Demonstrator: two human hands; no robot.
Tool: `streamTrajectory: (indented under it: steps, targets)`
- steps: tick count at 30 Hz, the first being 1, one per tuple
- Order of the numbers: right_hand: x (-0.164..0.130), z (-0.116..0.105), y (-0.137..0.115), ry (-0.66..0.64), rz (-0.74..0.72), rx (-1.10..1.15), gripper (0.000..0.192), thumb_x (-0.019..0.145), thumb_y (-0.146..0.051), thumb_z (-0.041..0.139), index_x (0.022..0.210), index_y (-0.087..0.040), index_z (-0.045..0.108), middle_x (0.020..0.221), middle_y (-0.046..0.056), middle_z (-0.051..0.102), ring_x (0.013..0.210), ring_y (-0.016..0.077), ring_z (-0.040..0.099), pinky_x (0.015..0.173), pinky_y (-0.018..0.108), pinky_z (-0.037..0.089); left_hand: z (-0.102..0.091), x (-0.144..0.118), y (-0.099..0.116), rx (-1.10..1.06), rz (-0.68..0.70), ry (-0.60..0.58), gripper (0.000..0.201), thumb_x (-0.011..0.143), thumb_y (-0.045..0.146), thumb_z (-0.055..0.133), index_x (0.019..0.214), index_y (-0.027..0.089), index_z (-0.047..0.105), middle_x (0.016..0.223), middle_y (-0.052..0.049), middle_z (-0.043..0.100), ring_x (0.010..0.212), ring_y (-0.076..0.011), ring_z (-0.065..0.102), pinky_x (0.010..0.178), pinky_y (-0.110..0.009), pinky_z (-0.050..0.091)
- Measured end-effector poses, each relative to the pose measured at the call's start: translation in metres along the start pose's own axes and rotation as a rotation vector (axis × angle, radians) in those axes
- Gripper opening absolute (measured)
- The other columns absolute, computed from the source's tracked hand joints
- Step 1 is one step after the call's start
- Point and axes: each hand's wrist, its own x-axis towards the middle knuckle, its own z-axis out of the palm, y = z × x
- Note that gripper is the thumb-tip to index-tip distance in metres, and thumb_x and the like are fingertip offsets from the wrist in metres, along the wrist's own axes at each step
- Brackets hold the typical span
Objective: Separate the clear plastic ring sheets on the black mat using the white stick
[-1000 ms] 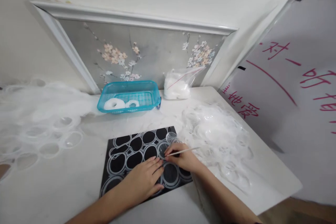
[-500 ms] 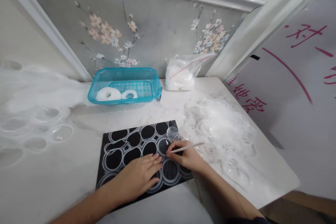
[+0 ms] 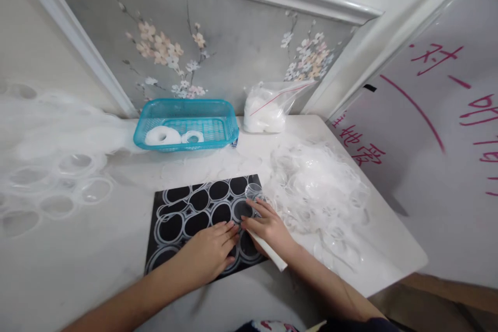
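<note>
I see a white table (image 3: 78,249) w/ a black mat (image 3: 163,228) near its front edge, covered by a clear film sheet of ring cut-outs (image 3: 194,215). Big heap of loose clear film (image 3: 319,187) lies just right of the mat; a teal basket (image 3: 187,127) w/ two white rolls sits at the back, well apart from the hands, a plastic bag (image 3: 264,111) beside it.

Left hand (image 3: 206,254) lies flat, fingers spread narrow, palm down on the ringed sheet, pinning it near the mat's front right. Right hand (image 3: 268,228) is just beside it, fingertips nearly touching. It's closed around a thin white stick (image 3: 268,251); the stick's long axis runs from the fingers back toward my body & to the right, tip end hidden under the fingers.

Key relation: the ring being worked (image 3: 243,210) is directly ahead of the right fingertips, touching them, a bit up-left of that hand. Right hand is the nearer one; left is behind & to the left of that ring. A small clear cup (image 3: 253,190) stands just past it at the mat's far right corner.
</note>
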Motion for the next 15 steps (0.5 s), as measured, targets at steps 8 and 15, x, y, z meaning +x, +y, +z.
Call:
streamTrajectory:
  steps: [8,15]
  targets:
    - [0.029,-0.062,0.034,0.719,0.567,0.090,0.015,0.087,-0.029,0.058,0.080,-0.022,0.069,0.088,0.007,0.073,0.094,0.0249,0.063,0.092,0.044,0.046,-0.005,0.010,0.008,0.069,-0.037,0.041,0.036,0.092,0.038,0.051,0.112,0.011,0.065,0.120,-0.014,0.067,0.112,-0.0245,0.062,0.103,-0.037,0.041]
    - [-0.017,-0.023,0.012,0.336,0.672,0.417,0.018,0.078,-0.036,0.068,0.073,-0.019,0.070,0.078,0.007,0.070,0.079,0.0229,0.067,0.073,0.035,0.053,0.002,0.038,0.013,0.120,0.065,0.206,0.041,0.091,0.043,0.054,0.117,0.012,0.061,0.125,-0.012,0.064,0.117,-0.0262,0.056,0.104,-0.039,0.036]
